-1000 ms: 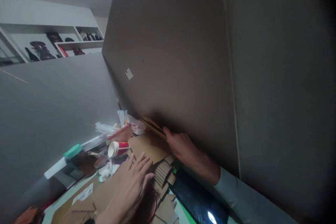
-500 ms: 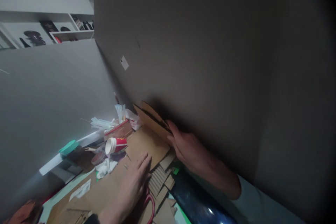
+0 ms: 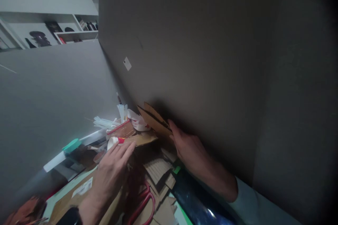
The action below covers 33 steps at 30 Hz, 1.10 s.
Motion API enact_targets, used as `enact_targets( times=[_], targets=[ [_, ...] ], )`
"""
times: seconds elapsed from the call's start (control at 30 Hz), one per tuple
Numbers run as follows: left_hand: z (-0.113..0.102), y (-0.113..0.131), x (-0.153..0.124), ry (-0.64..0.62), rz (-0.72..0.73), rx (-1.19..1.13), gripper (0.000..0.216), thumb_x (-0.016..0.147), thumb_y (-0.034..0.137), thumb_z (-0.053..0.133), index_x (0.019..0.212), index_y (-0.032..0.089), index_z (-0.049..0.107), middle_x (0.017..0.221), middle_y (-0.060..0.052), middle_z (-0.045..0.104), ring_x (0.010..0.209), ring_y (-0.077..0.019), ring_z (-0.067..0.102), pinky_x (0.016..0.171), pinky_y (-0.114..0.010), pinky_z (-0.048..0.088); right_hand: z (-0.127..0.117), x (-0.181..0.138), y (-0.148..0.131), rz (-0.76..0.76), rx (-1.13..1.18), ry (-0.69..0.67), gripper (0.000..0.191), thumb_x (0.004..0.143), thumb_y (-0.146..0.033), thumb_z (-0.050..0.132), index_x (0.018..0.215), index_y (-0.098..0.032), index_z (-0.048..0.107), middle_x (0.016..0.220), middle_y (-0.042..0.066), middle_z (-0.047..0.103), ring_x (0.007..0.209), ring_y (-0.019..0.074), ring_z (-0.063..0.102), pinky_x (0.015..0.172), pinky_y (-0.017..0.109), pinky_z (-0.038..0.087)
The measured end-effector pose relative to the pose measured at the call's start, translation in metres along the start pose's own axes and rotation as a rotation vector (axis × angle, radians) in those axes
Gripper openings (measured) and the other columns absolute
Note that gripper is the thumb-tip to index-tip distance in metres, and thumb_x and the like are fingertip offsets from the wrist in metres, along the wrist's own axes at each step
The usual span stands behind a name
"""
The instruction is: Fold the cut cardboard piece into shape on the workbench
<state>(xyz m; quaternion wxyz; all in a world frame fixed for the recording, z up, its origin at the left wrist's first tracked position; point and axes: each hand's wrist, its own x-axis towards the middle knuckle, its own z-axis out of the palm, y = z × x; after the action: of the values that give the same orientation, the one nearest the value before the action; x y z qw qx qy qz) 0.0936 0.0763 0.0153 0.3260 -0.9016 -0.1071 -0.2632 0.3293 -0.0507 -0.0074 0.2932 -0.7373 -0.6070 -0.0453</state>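
Leaning on wall: brown torn cardboard piece (image 3: 153, 119).

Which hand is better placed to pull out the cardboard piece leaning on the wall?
Right, probably. The right hand already has fingertips on the cardboard piece; the left hand lies flat on cardboard near the cup.
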Motion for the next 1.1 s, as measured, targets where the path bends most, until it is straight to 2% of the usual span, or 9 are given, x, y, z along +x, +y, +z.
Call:
enact_targets(
  times=[0.17,0.3,0.43,0.5,0.57,0.67,0.77,0.93,1.1],
  targets=[
    [-0.001,0.020,0.059,0.084,0.186,-0.005,0.021,0.098,0.011,0.047,0.108,0.010,0.065,0.093,-0.008,0.074,0.086,-0.0225,0.070,0.094,-0.050,0.055,-0.003,-0.004,0.000,-0.050,0.014,-0.015,0.061,0.101,-0.016,0.050,0.158,-0.010,0.028,0.123,0.018,0.072,0.096,0.0324,0.076,0.080,0.042,0.060],
    [0.007,0.041,0.099,0.103,0.309,-0.100,0.014,0.097,0.016,0.055,0.089,0.013,0.065,0.081,-0.002,0.069,0.084,-0.0195,0.069,0.095,-0.048,0.055,-0.003,-0.006,-0.002,-0.088,0.034,-0.023,0.071,0.095,-0.023,0.061,0.157,-0.013,0.029,0.130,0.014,0.069,0.112,0.0280,0.070,0.091,0.034,0.057],
    [0.012,0.047,0.097,0.270,0.335,-0.245,0.018,0.096,0.008,0.053,0.108,0.012,0.066,0.109,-0.006,0.074,0.120,-0.0240,0.062,0.112,-0.053,0.043,0.001,-0.001,-0.005,-0.015,-0.019,-0.049,0.063,0.095,-0.005,0.051,0.155,-0.008,0.032,0.124,0.016,0.071,0.106,0.0261,0.073,0.087,0.032,0.058],
    [0.012,0.045,0.080,0.347,0.141,-0.311,0.034,0.094,0.004,0.054,0.125,0.016,0.061,0.131,-0.009,0.065,0.132,-0.0265,0.053,0.112,-0.055,0.043,0.000,0.001,-0.007,0.048,-0.059,-0.062,0.058,0.098,-0.002,0.047,0.154,-0.007,0.033,0.117,0.016,0.074,0.096,0.0258,0.075,0.083,0.036,0.060],
    [0.015,0.042,0.060,0.344,-0.203,-0.374,0.032,0.093,0.005,0.057,0.123,0.017,0.062,0.125,-0.010,0.064,0.117,-0.0244,0.061,0.096,-0.047,0.055,-0.001,0.003,-0.010,0.093,-0.089,-0.076,0.055,0.100,-0.004,0.048,0.154,-0.009,0.035,0.116,0.015,0.074,0.092,0.0249,0.076,0.081,0.040,0.061],
    [0.033,0.041,0.041,0.055,-0.557,-0.541,0.012,0.095,0.021,0.063,0.104,0.015,0.066,0.088,-0.001,0.069,0.070,-0.0136,0.067,0.063,-0.029,0.059,-0.003,0.003,-0.012,0.107,-0.104,-0.093,0.056,0.101,-0.004,0.048,0.154,-0.009,0.033,0.117,0.015,0.073,0.092,0.0251,0.076,0.081,0.040,0.062],
    [0.060,0.046,0.042,-0.190,-0.794,-0.662,0.019,0.094,0.033,0.065,0.098,0.015,0.066,0.081,0.001,0.068,0.065,-0.0126,0.065,0.062,-0.030,0.057,-0.003,0.003,-0.011,0.083,-0.101,-0.093,0.056,0.101,-0.004,0.044,0.155,-0.008,0.031,0.118,0.018,0.073,0.094,0.0277,0.077,0.078,0.037,0.061],
    [0.080,0.060,0.072,-0.413,-1.039,-0.790,0.022,0.089,0.029,0.071,0.105,0.015,0.064,0.093,-0.002,0.068,0.078,-0.0165,0.067,0.072,-0.036,0.058,-0.003,0.001,-0.008,0.035,-0.084,-0.093,0.057,0.099,-0.007,0.045,0.155,-0.010,0.033,0.117,0.020,0.074,0.099,0.0277,0.076,0.079,0.031,0.060],
    [0.078,0.069,0.088,-0.400,-1.110,-0.908,0.021,0.088,0.023,0.071,0.107,0.016,0.065,0.107,-0.005,0.068,0.093,-0.0205,0.067,0.081,-0.040,0.058,-0.005,0.000,-0.009,0.024,-0.072,-0.096,0.060,0.096,-0.006,0.049,0.155,-0.010,0.035,0.120,0.019,0.073,0.100,0.0288,0.075,0.079,0.034,0.060]
  ],
)
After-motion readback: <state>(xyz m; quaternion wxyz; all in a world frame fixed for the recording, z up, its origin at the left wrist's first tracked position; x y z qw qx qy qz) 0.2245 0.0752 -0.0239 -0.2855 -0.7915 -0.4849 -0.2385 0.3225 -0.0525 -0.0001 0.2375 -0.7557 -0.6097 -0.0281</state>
